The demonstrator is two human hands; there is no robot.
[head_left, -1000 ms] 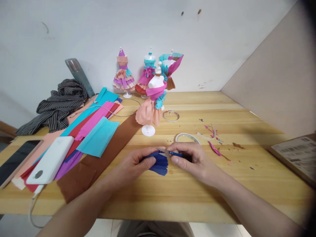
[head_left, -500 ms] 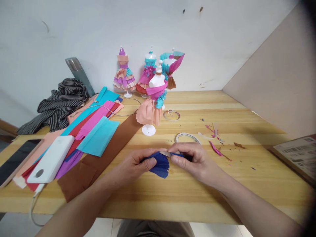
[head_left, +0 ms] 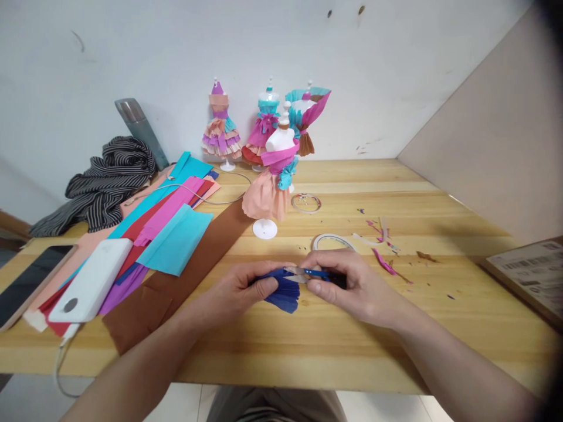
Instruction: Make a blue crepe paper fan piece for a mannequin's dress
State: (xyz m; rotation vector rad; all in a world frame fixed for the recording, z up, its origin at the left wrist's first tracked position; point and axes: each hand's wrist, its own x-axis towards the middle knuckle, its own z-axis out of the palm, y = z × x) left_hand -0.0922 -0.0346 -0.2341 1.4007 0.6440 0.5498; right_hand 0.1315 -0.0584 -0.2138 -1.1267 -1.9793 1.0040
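Between thumb and fingers, my left hand [head_left: 244,287] pinches a piece of dark blue crepe paper [head_left: 284,298] that fans out in pleats below. My right hand [head_left: 347,281] grips small blue-handled scissors [head_left: 313,274], whose parted blades point left and lie at the paper's upper edge. Most of the handles is hidden in the fingers. Behind the hands stands a small white mannequin [head_left: 280,139] in a pink and peach paper dress [head_left: 266,193] with a turquoise ruffle. A roll of tape [head_left: 314,242] lies just beyond my right hand.
More dressed mannequins [head_left: 221,126] stand against the wall. Coloured crepe paper strips [head_left: 176,240], a white power bank [head_left: 91,281], a phone [head_left: 33,284], a striped cloth [head_left: 109,181] and a flask [head_left: 143,132] occupy the left. Scraps [head_left: 384,261] and a cardboard box [head_left: 528,275] lie right.
The scissor blades have spread apart at the blue paper's upper edge; before, they looked nearly closed. Both hands keep almost the same place, and the view has tilted slightly.
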